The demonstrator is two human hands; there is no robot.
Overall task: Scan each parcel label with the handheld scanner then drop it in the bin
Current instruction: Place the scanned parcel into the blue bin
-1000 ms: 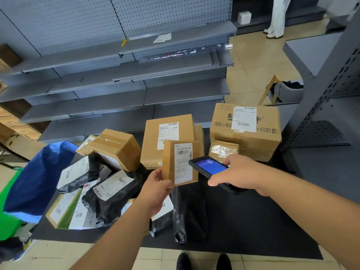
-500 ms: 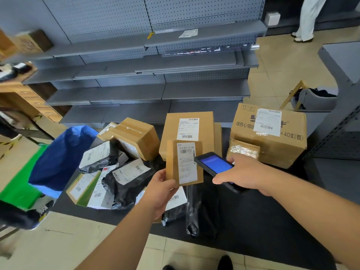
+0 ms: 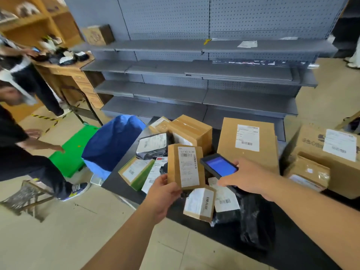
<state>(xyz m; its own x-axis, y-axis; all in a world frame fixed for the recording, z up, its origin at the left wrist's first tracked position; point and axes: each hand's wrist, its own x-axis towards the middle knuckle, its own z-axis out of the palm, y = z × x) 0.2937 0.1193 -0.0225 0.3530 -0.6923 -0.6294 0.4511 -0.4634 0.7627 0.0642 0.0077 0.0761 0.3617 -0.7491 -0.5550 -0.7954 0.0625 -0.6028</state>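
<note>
My left hand [image 3: 162, 193] grips the bottom of a small flat brown parcel [image 3: 175, 166], held upright with its white label facing me. Just right of it, my right hand [image 3: 247, 177] holds the black handheld scanner [image 3: 219, 165], its blue screen lit and its head close to the label. The blue bin [image 3: 111, 143] stands on the floor off the table's left end. Several more parcels lie on the black table [image 3: 292, 248]: brown boxes, black bags and a green-sided box [image 3: 136, 173].
A large brown carton [image 3: 329, 152] sits at the right, a flat box [image 3: 248, 143] behind the scanner. A green crate [image 3: 72, 149] is beside the bin. Two people stand at the left near a wooden desk. Grey shelving [image 3: 204, 90] runs behind the table.
The view has swung left, bringing the people and wooden desk into sight. The parcel and scanner stay held together in much the same pose.
</note>
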